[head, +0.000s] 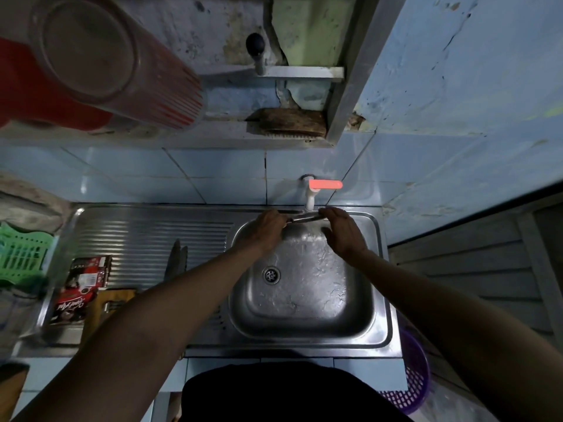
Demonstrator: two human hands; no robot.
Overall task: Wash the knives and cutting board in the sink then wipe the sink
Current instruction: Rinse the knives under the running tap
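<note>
Over the sink [307, 324], left hand [269, 226] fingers clamped on knife [304, 218], right hand [342, 231] fingers straight against blade.

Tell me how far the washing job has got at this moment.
Early to middle. In hand: the left hand grips one knife under the tap, the right hand flat against its blade. Possibly done: two knives lie on the drainboard, washed or not I cannot tell. Left: the cutting board at the drainboard's near edge, and wiping the sink.
</note>
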